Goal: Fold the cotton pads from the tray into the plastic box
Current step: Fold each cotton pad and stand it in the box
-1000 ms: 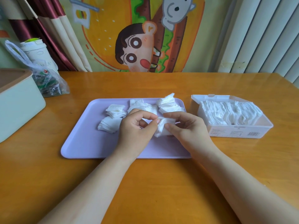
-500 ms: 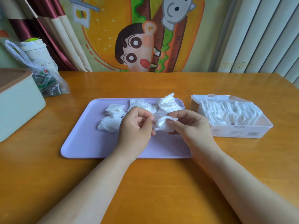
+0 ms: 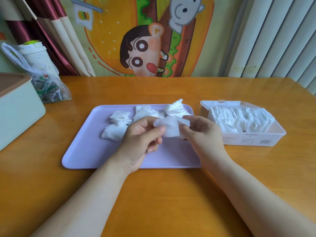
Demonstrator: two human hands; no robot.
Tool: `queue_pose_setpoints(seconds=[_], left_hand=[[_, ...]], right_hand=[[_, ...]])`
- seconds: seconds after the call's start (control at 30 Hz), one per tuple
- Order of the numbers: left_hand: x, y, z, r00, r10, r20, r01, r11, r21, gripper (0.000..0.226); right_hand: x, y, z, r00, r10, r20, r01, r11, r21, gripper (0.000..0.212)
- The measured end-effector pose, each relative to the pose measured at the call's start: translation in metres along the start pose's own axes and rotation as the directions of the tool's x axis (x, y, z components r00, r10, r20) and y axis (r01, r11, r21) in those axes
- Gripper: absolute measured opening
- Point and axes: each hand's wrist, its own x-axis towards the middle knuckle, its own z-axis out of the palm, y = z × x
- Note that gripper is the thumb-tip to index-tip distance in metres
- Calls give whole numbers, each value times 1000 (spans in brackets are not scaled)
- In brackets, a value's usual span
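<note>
**White pad (image 3: 171,128) pinched in both hands over the tray (image 3: 82,151)**

Both hands hold one pad between them. The left hand (image 3: 140,139) pinches its lower left edge between thumb and forefinger, with the other fingers curled loosely beneath. The right hand (image 3: 201,134) pinches the right edge, its fingers bent round it. The pad hangs just above the lilac tray, its top edge bent over.

Loose pads (image 3: 119,120) lie in heaps across the far half of the tray: two small stacks on the left and a larger heap behind the hands. The box (image 3: 248,142) stands open on the table (image 3: 171,194), just right of the tray. A row of folded pads (image 3: 239,120) stands on edge in it, and its right end is bare.

At the table's far left are a pale green bin (image 3: 18,110) and a clear bag (image 3: 49,88).
</note>
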Motion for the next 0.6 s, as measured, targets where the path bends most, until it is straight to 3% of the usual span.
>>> queue_pose_setpoints(seconds=[0.07, 0.2, 0.4, 0.6], left_hand=[[-3, 0, 3, 996, -40, 77, 33, 996, 85, 7], [-1, -5, 6, 999, -8, -46, 19, 971, 238, 3], [2, -9, 5, 990, 20, -141, 16, 969, 247, 7], [4, -12, 5, 990, 47, -131, -10, 964, 267, 5]], right_hand=[[-2, -2, 0, 999, -4, 54, 6, 999, -31, 13], [-4, -3, -2, 987, -22, 159, 21, 1000, 6, 20], [-5, -5, -3, 979, -3, 205, -25, 991, 132, 17], [-6, -5, -4, 966, -28, 256, 8, 997, 79, 22]])
